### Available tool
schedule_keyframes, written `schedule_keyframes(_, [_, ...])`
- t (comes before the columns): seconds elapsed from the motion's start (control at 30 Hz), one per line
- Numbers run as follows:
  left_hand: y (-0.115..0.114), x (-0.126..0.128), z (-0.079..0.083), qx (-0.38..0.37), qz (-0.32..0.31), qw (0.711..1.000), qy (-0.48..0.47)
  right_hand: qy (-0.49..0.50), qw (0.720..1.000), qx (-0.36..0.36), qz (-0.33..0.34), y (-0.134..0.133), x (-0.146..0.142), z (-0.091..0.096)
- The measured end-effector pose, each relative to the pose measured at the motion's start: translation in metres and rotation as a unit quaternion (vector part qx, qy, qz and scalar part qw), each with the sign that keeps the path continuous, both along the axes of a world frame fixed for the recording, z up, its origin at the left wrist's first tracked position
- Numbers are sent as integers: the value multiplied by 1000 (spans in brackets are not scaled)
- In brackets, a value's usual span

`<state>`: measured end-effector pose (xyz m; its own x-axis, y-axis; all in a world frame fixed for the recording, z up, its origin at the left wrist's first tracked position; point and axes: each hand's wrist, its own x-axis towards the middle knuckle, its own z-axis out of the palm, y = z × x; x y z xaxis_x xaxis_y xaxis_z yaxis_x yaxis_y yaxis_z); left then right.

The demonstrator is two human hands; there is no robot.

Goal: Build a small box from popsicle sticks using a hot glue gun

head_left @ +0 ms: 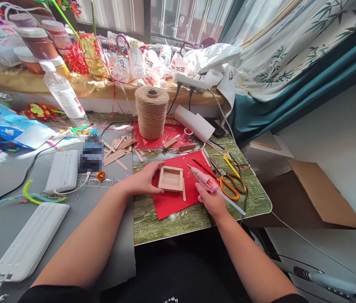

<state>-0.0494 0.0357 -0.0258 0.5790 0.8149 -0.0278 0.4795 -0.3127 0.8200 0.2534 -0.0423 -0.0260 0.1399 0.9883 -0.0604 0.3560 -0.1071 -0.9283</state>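
The left grip [143,180] hides the left edge of the small wooden box [170,180]; the right grip [212,203] covers most of the glue gun [206,179]'s handle. Left, a dark thing [91,154] is blurred into squares, unidentifiable. The blue package [10,126] runs off the left edge, the leaf-patterned curtain [291,46] off the far edge. Shirt lettering [171,300] at the near edge is cut off, unreadable.

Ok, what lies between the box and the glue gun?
In the head view, one loose stick lies there on the red sheet, nearer the box than the glue gun.
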Motion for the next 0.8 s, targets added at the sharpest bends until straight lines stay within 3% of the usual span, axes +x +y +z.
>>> schedule_keyframes(0.1, [0, 4, 3, 12, 16, 1000, 19, 10, 999, -27, -15, 14, 26, 10])
schedule_keyframes(0.23, [1, 5, 8, 5, 14, 1000, 16, 2, 999, -43, 26, 25, 45, 14])
schedule_keyframes(0.47, [1, 4, 4, 13, 21, 999, 37, -66, 994, 52, 65, 29, 53, -1])
schedule_keyframes(0.6, [1, 1, 4, -11, 37, 999, 27, -136, 988, 65, 31, 15, 66, -12])
schedule_keyframes(0.7, [3, -5, 6, -37, 41, 998, 22, -132, 988, 77, 13, -5, 69, -18])
schedule_keyframes(0.8, [6, -8, 6, -33, 29, 999, 20, -153, 975, 149, -53, -30, 63, -18])
